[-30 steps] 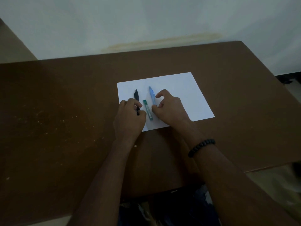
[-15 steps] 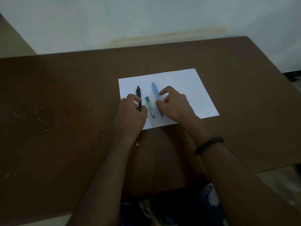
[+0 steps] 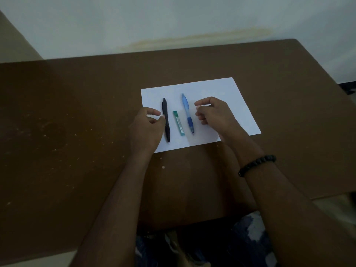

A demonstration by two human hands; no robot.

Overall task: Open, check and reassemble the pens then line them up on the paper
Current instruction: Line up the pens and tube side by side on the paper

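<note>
Head view | slim black pen (image 3: 166,120), blue pen (image 3: 187,114) on flat white paper (image 3: 221,97) | your left hand (image 3: 147,132), right hand (image 3: 213,114) flank them, grips loosely curled, empty.

A brown table (image 3: 77,132) spreads out below me, its top flecked with pale specks toward my left. A white sheet of paper (image 3: 221,89) lies flat on it, set slightly askew near the middle. A single pale crumb (image 3: 163,167) sits on the bare wood just beside the sheet's near edge.
</note>
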